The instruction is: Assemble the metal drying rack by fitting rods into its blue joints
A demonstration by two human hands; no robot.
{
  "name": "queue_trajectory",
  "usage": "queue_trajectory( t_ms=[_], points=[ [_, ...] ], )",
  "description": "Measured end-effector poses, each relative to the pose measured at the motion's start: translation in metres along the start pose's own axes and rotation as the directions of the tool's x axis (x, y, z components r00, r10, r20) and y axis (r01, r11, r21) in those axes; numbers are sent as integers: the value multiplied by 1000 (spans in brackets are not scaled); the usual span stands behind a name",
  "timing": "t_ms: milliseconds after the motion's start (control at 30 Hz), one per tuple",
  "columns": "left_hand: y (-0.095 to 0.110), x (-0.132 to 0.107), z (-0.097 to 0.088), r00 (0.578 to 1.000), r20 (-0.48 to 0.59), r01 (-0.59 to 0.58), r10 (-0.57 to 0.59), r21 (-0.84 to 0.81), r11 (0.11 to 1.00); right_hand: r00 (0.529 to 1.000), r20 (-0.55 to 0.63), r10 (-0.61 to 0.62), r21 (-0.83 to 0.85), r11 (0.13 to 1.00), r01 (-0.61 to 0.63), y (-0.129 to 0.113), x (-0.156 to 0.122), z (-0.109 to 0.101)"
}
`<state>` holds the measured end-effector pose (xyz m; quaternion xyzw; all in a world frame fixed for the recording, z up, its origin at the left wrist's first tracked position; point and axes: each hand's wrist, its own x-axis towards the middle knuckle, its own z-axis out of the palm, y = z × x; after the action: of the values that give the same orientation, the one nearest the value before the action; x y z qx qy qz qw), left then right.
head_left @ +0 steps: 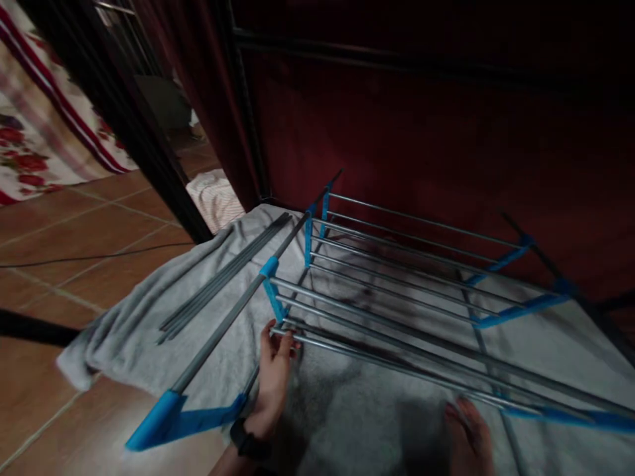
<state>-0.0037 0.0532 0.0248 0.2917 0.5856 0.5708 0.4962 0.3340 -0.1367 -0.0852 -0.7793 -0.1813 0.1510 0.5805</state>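
A rack of grey metal rods (397,277) with blue plastic connectors lies on a grey towel (347,410) on the floor. My left hand (274,377), with a dark band at the wrist, pinches the near end of the lowest rod beside a blue side piece (272,291). My right hand (469,433) rests low on the towel under the front rods, fingers stretched out, nothing visibly in it. A blue foot piece (169,416) lies at the near left, joined to a long grey pole.
A bundle of loose grey rods (223,277) lies on the towel's left part. Brown tiled floor (74,251) with a dark cable spreads to the left. A dark red wall or cabinet (421,119) stands behind. Floral fabric (30,145) hangs far left.
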Motion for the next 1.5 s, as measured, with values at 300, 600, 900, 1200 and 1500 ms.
queue_trajectory(
  t_ms=[300, 600, 900, 1200, 1500],
  points=[
    [-3, 0, 7, 998, 29, -46, 48, -54, 998, 954, 296, 45, 66, 996, -67, -31, -17, 42],
    [4, 1, 12, 998, 49, -25, 32, -134, 991, 848, 481, -223, 20, 970, 243, -41, -51, 71],
    [4, 9, 17, 997, 74, -15, 28, -181, 983, 450, 406, -796, -79, 460, 885, -102, -71, 99],
    [4, 8, 20, 994, 107, 17, 11, -262, 965, 252, 653, -714, -192, 165, 967, -121, -41, 123],
    [6, 9, 13, 997, 76, 13, 1, -189, 982, 191, 689, -699, -182, 88, 979, -132, -33, 123]
  ],
)
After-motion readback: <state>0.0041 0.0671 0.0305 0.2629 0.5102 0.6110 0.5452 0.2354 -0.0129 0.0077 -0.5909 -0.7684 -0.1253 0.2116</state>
